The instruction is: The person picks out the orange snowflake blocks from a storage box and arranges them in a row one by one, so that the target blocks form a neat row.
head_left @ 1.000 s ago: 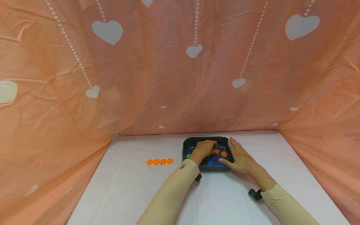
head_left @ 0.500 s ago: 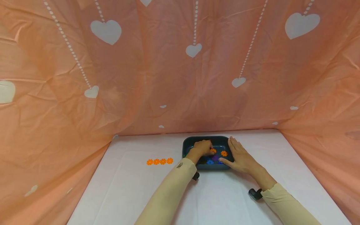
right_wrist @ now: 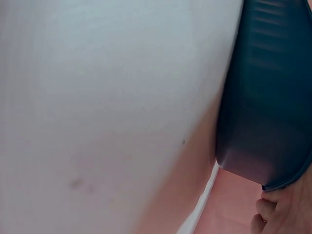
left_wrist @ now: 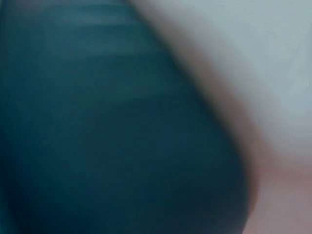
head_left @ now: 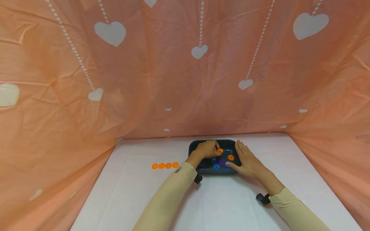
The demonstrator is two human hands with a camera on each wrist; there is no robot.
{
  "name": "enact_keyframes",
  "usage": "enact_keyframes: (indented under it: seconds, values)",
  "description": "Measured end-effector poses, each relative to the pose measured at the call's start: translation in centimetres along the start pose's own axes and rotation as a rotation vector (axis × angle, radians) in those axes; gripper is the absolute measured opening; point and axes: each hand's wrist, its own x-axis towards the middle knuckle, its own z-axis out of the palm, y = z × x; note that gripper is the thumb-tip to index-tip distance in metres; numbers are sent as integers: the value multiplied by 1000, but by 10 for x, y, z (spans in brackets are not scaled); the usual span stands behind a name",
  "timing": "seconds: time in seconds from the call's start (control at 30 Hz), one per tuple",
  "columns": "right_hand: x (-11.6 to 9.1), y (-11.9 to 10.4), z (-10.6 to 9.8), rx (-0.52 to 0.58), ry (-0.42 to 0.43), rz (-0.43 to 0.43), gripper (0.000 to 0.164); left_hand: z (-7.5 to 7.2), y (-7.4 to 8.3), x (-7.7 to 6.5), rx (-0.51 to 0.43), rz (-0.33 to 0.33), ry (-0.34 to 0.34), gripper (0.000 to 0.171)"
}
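Note:
In the head view a dark rectangular tray (head_left: 222,171) holds several small flower-shaped pieces. Reaching in over its left side, my left hand (head_left: 206,149) pinches an orange flower piece (head_left: 219,150) between thumb and fingers. Another orange flower piece (head_left: 231,157) lies near the tray's right side, with a purple piece (head_left: 222,162) and a blue piece (head_left: 216,166) toward the front. My right hand (head_left: 248,163) rests against the tray's right edge, fingers straight and thumb over the front corner. The left wrist view is blurred, filled by the tray wall (left_wrist: 122,131); its fingers are hidden there.
Left of the tray, a row of several orange flower pieces (head_left: 165,166) lies on the white table (head_left: 130,195). A peach curtain with white hearts (head_left: 179,80) closes off the back and sides. Black wrist cameras (head_left: 263,199) sit under the wrists.
My left hand has drawn back slightly to the left inside the tray, and the orange flower piece at its fingertips has shifted with it. The right hand stays against the tray.

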Motion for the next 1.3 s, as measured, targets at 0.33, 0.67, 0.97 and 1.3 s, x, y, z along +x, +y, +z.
enact_keyframes:
  seconds: [0.33,0.67,0.97,1.3]
  values:
    - [-1,-2,-2,23,-23,18,112,-27,-15,-27,-139,64,80,31]
    - [-1,-3,-3,30,-32,23,111,-42,-44,-55,-178,57,177,32]
    - [-1,-4,-4,30,-45,32,111,-45,-70,-80,-230,40,211,31]
    - [-1,-6,-5,39,-47,31,110,-52,-100,-110,-213,-16,269,31]
